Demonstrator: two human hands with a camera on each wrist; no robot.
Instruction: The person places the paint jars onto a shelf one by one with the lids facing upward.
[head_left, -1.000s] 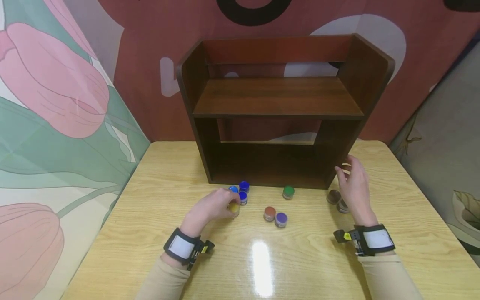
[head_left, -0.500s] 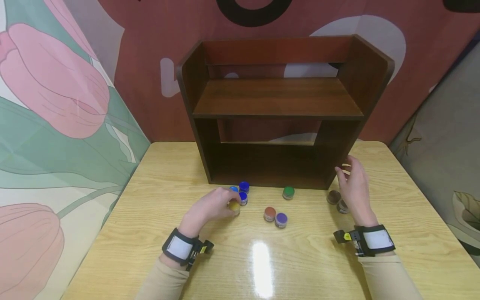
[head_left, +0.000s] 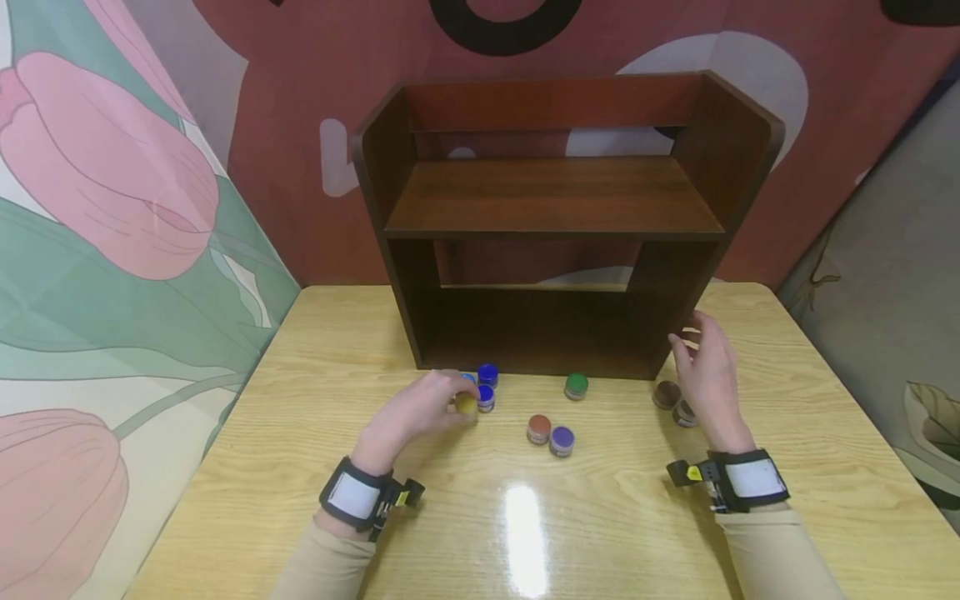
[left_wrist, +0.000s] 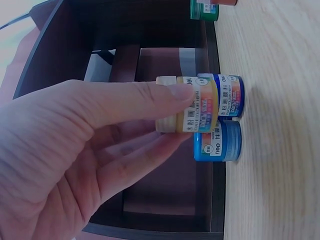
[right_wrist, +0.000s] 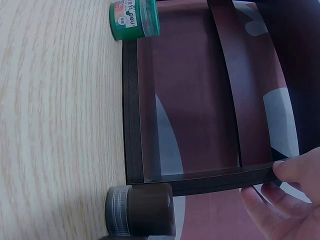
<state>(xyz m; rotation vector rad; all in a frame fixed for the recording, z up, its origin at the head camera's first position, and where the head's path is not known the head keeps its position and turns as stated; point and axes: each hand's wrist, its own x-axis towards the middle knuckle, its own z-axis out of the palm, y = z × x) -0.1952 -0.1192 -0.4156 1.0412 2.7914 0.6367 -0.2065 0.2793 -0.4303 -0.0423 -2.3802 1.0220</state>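
My left hand (head_left: 420, 411) pinches a small yellow paint jar (left_wrist: 197, 106) between thumb and fingers. In the left wrist view the jar overlaps a dark blue jar (left_wrist: 231, 95), and a light blue jar (left_wrist: 220, 141) stands close beside it. Another dark blue jar (head_left: 488, 374) stands at the shelf's front edge. With thumb and fingertips either side of the right side panel, my right hand (head_left: 708, 375) grips the dark brown two-tier shelf (head_left: 555, 233). A dark brown jar (right_wrist: 150, 209) stands near that panel, with a further jar (head_left: 684, 413) partly hidden by the right hand.
A green jar (head_left: 577, 386) is in front of the shelf's lower edge. Nearer me, a reddish-brown jar (head_left: 538, 429) and a purple jar (head_left: 562, 441) stand side by side on the wooden table (head_left: 600, 525). Patterned cloth backs the table and lines its left side.
My left hand has raised the yellow jar a little and shifted slightly toward the shelf. My right hand keeps its place on the side panel.
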